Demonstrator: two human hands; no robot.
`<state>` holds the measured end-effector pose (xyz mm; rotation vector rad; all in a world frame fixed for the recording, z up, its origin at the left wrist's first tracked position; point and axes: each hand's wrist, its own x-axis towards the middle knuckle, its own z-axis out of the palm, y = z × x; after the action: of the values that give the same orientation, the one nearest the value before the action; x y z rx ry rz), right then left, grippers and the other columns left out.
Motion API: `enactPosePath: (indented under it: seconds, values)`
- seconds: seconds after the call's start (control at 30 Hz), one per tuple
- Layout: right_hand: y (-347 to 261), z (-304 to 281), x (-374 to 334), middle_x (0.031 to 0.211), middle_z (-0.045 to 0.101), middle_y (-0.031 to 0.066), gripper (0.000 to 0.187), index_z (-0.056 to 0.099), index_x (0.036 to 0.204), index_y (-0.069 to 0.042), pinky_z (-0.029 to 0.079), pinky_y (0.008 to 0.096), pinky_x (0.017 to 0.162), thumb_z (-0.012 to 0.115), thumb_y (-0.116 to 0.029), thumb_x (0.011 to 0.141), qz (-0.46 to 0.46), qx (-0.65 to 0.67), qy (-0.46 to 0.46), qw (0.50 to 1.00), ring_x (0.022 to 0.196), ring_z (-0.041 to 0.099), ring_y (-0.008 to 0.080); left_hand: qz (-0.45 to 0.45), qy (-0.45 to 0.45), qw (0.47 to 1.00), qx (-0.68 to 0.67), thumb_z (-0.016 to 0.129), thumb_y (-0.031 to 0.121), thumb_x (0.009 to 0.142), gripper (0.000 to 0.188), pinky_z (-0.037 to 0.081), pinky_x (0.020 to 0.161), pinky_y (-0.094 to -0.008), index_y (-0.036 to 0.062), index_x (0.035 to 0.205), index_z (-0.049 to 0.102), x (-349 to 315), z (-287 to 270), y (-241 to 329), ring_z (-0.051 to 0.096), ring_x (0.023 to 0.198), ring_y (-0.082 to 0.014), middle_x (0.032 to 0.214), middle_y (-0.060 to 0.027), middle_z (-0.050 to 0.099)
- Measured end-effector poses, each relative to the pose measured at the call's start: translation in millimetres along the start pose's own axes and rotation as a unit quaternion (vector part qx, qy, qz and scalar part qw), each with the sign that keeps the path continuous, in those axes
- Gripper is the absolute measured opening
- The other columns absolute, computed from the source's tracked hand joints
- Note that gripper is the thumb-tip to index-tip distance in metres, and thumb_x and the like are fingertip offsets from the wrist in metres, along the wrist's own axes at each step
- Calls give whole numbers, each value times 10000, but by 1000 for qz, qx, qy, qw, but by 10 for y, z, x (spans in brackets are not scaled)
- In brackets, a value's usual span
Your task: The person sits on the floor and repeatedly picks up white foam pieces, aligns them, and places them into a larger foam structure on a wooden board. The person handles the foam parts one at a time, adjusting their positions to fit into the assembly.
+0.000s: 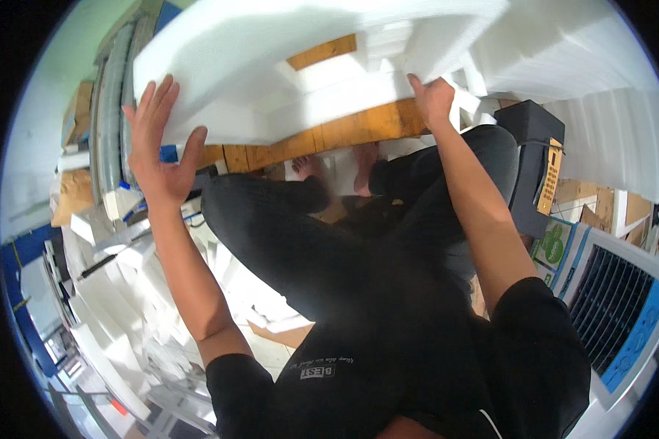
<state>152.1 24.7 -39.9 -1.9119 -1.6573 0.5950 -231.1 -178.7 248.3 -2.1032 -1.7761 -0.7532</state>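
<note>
A large white foam piece (220, 73), hollow with an opening through its middle, stands on a wooden-slat surface (329, 137) in front of me. My left hand (157, 150) is at its left edge, fingers spread and stretched upward, thumb apart. At the lower right corner of the foam, my right hand (435, 104) has its thumb on the near side while the other fingers bend round the edge, partly hidden. Both forearms reach forward past my bent knees.
White foam scraps (124, 300) are heaped at my left. A black box-shaped object (523, 121) stands by my right knee, near an air cooler (611, 307) with a dark grille. Tall white foam sheets (593, 58) fill the far right. Rolled material (113, 110) and cardboard (73, 194) lie at the left.
</note>
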Motion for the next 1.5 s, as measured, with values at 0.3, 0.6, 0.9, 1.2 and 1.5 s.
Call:
enactPosePath:
  seconds: [0.3, 0.6, 0.9, 1.2, 1.5]
  values:
    - [208, 226, 74, 816, 719, 292, 585, 727, 792, 75, 578, 479, 800, 835, -500, 793, -53, -16, 17, 998, 810, 722, 460, 17, 41, 999, -5, 828, 103, 765, 574, 235, 1247, -635, 193, 1318, 705, -100, 71, -58, 519, 1430, -290, 1384, -36, 685]
    - [159, 158, 135, 929, 723, 308, 558, 717, 922, 92, 571, 486, 884, 828, -444, 815, -9, -20, 26, 999, 933, 714, 451, -30, -123, 991, 37, 753, 333, 900, 414, 272, 1243, -575, 162, 1277, 745, 508, -348, -83, 606, 1332, -319, 1294, -98, 725]
    - [-235, -219, 0, 973, 739, 279, 593, 711, 1013, 88, 573, 491, 880, 814, -458, 808, 28, -15, -38, 999, 956, 721, 439, -116, -170, 978, -38, 471, 569, 1044, 649, 344, 1195, -449, 98, 1481, 562, 1344, 292, -600, 486, 1428, -365, 1505, -205, 553]
    - [-496, -1164, 330, 1452, 595, 246, 700, 526, 1503, -27, 404, 372, 1147, 582, 15, 807, -144, 244, 115, 952, 1373, 556, 358, -113, -159, 981, -1, 414, 668, 1023, 707, 334, 1209, -459, 183, 1525, 529, 1243, 362, -643, 454, 1456, -354, 1547, -143, 528]
    - [-2559, -2543, 732, 1646, 322, 251, 705, 408, 1593, -138, 211, 470, 1270, 386, -599, 1060, -338, -107, -28, 935, 1556, 236, 395, -97, -146, 984, 8, 379, 704, 1014, 722, 338, 1210, -484, 235, 1550, 500, 1177, 418, -756, 468, 1448, -342, 1550, -123, 529]
